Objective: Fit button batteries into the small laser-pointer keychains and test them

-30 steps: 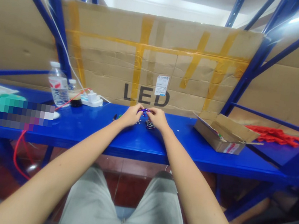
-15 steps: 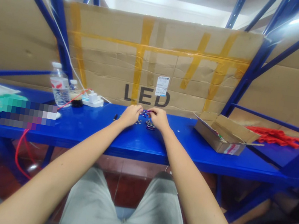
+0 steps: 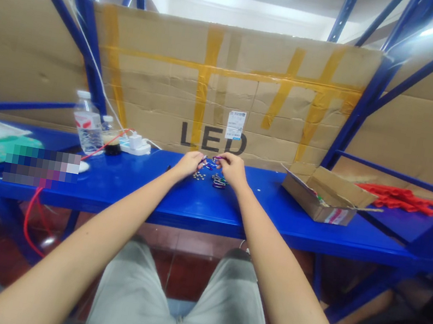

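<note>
Both my arms reach forward over a blue shelf. My left hand and my right hand meet near the back of it, fingers pinched on a small purple-blue metal clip held between them. Just below the hands lies a small pile of metal rings and clips on the blue surface. The clip is too small to see in detail.
An open cardboard box sits to the right, with red items beyond it. To the left stand a water bottle, a dark jar, a white power strip and a red cable. A taped cardboard sheet marked LED backs the shelf.
My hands have stayed together over the pile, shifting slightly up and away; the fingers have kept working the small clip between them.
</note>
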Demonstrator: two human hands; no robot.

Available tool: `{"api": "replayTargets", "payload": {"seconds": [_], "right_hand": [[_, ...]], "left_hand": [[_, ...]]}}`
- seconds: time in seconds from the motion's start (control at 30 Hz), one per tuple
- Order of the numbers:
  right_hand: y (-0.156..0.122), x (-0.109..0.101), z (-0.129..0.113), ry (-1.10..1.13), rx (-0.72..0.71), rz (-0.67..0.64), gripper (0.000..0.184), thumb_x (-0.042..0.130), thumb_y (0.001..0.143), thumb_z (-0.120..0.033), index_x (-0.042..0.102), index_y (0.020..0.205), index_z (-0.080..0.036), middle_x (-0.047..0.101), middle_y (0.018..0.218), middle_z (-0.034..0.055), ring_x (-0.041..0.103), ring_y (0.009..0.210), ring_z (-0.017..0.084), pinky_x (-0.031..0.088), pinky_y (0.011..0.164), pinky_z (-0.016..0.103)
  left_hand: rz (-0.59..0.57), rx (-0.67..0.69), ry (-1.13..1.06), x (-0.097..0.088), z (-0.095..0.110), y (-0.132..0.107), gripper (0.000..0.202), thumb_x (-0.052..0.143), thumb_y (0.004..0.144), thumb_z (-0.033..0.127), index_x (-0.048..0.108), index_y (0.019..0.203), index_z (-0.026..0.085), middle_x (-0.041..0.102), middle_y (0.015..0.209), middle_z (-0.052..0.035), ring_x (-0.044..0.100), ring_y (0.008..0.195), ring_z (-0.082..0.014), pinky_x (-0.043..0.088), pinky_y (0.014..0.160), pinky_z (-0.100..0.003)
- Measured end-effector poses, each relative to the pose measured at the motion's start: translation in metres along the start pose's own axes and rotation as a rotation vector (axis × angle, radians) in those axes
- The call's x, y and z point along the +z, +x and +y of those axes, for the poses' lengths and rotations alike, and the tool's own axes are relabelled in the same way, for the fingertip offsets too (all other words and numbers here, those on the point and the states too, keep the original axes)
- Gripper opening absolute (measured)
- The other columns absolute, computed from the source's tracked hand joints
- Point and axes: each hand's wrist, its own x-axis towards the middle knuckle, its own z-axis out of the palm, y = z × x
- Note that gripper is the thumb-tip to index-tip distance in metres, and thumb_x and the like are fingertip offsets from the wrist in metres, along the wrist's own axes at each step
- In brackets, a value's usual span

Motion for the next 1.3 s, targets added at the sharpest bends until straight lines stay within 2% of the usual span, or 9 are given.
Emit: {"api": "replayTargets", "payload": {"seconds": [0.1, 0.27, 0.47, 0.63, 0.83, 0.97, 1.07, 1.17, 1.3], "right_hand": [[0.002, 0.002, 0.005, 0.049, 0.062, 0.009, 0.024, 0.049, 0.083, -0.014, 0.072, 0.088, -0.017, 0.07, 0.074, 0.0022, 0.066, 0.066, 0.015, 0.053, 0.073, 0.027], [0.003, 0.004, 0.009, 0.038, 0.119, -0.015, 0.023, 0.049, 0.08, -0.011, 0.071, 0.086, -0.017, 0.07, 0.073, 0.001, 0.065, 0.063, 0.013, 0.054, 0.069, 0.025], [0.002, 0.004, 0.004, -0.001, 0.115, -0.038, 0.023, 0.048, 0.079, -0.007, 0.07, 0.085, -0.016, 0.069, 0.072, 0.0015, 0.064, 0.061, 0.013, 0.053, 0.067, 0.025], [0.001, 0.003, 0.003, -0.014, 0.115, -0.034, 0.024, 0.049, 0.08, -0.008, 0.07, 0.086, -0.016, 0.069, 0.071, 0.0011, 0.065, 0.062, 0.013, 0.053, 0.067, 0.023], [0.001, 0.003, 0.003, -0.05, 0.119, -0.036, 0.024, 0.049, 0.081, -0.007, 0.071, 0.087, -0.015, 0.067, 0.066, 0.0005, 0.064, 0.063, 0.013, 0.052, 0.068, 0.023], [0.001, 0.002, 0.002, -0.075, 0.116, -0.049, 0.024, 0.049, 0.082, -0.008, 0.071, 0.088, -0.015, 0.068, 0.067, 0.0008, 0.065, 0.064, 0.013, 0.052, 0.069, 0.023], [0.0, 0.002, 0.001, -0.105, 0.11, -0.061, 0.024, 0.05, 0.082, -0.008, 0.072, 0.089, -0.016, 0.07, 0.069, 0.0013, 0.065, 0.067, 0.014, 0.052, 0.074, 0.025], [-0.001, 0.001, 0.0, -0.147, 0.1, -0.074, 0.024, 0.051, 0.082, -0.008, 0.073, 0.089, -0.015, 0.072, 0.074, 0.0027, 0.067, 0.075, 0.015, 0.051, 0.08, 0.026], [-0.002, 0.001, -0.002, -0.181, 0.087, -0.094, 0.025, 0.052, 0.083, -0.008, 0.074, 0.09, -0.015, 0.073, 0.08, 0.0043, 0.067, 0.082, 0.016, 0.05, 0.086, 0.027]], "left_hand": [[0.013, -0.095, -0.199, -0.002, 0.005, -0.002, 0.022, 0.043, 0.098, 0.028, 0.055, 0.084, 0.017, 0.052, 0.059, 0.0033, 0.04, 0.04, -0.0075, 0.029, 0.042, -0.021], [0.047, -0.149, -0.35, -0.006, 0.009, -0.005, 0.01, 0.046, 0.096, 0.022, 0.054, 0.097, 0.018, 0.055, 0.066, 0.0026, 0.046, 0.044, -0.0073, 0.032, 0.042, -0.019], [0.072, -0.154, -0.431, -0.008, 0.01, -0.005, 0.02, 0.048, 0.089, 0.013, 0.056, 0.105, 0.021, 0.057, 0.069, 0.0017, 0.051, 0.049, -0.0085, 0.037, 0.045, -0.019], [0.066, -0.095, -0.379, -0.008, 0.006, -0.004, 0.024, 0.046, 0.086, 0.008, 0.058, 0.103, 0.02, 0.06, 0.074, 0.0, 0.053, 0.052, -0.0083, 0.038, 0.046, -0.018], [0.138, 0.002, -0.215, -0.009, -0.007, 0.005, 0.021, 0.049, 0.084, 0.007, 0.062, 0.097, 0.018, 0.063, 0.076, -0.0013, 0.053, 0.055, -0.0086, 0.039, 0.051, -0.018], [0.208, 0.028, -0.073, -0.012, -0.015, 0.01, 0.019, 0.048, 0.085, 0.009, 0.063, 0.094, 0.017, 0.064, 0.076, -0.0018, 0.057, 0.063, -0.0118, 0.046, 0.062, -0.023], [0.224, 0.084, 0.196, -0.017, -0.019, 0.008, 0.021, 0.047, 0.087, 0.012, 0.065, 0.095, 0.018, 0.066, 0.08, -0.0028, 0.061, 0.076, -0.0166, 0.049, 0.075, -0.028], [0.172, 0.164, 0.57, -0.023, -0.022, 0.006, 0.024, 0.045, 0.089, 0.013, 0.067, 0.097, 0.02, 0.07, 0.094, -0.0064, 0.061, 0.091, -0.0216, 0.047, 0.087, -0.034], [0.057, 0.108, 0.892, -0.029, -0.029, 0.011, 0.029, 0.045, 0.088, 0.013, 0.069, 0.101, 0.023, 0.071, 0.102, -0.0092, 0.058, 0.101, -0.0268, 0.045, 0.091, -0.037]]}}
